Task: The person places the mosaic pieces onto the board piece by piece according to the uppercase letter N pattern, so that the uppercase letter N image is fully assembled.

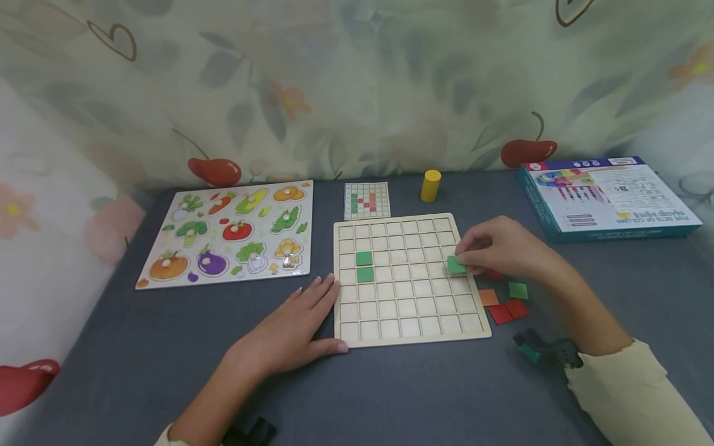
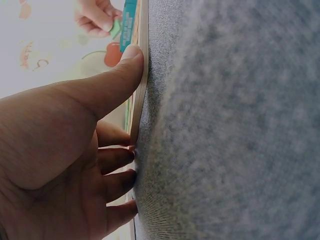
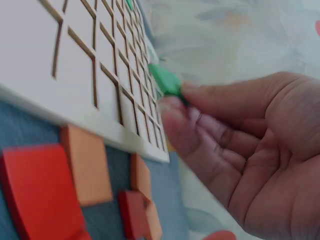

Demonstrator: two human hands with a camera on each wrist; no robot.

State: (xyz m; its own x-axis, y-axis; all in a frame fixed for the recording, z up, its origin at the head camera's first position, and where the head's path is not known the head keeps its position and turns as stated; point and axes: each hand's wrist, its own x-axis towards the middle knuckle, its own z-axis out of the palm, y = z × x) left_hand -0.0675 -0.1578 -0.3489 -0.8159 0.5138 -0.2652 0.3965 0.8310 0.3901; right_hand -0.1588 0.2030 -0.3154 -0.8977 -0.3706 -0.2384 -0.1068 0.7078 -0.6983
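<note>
Head view: the right hand (image 1: pixel 510 248) is pinching a green tile (image 1: pixel 455 265) between thumb and fingers, holding it over the right-hand column of a pale gridded board (image 1: pixel 409 308); whether tile and board are touching, I cannot tell; the left hand (image 1: pixel 287 328) is lying against the board's left edge, fingers extended, thumb standing apart near the lower corner; two green squares (image 1: pixel 365 274) are sitting in adjoining cells of the second column from the left; an orange tile (image 1: pixel 488 298), a loose green piece (image 1: pixel 518 290) and red tiles (image 1: pixel 501 314) are lying beside the board's right edge; a pattern card (image 1: pixel 367 210) is lying just beyond its far edge, a yellow cylinder (image 1: pixel 430 186) standing near; a vegetable puzzle (image 1: pixel 170 243) is lying leftward, a box (image 1: pixel 610 198) rightward.
</note>
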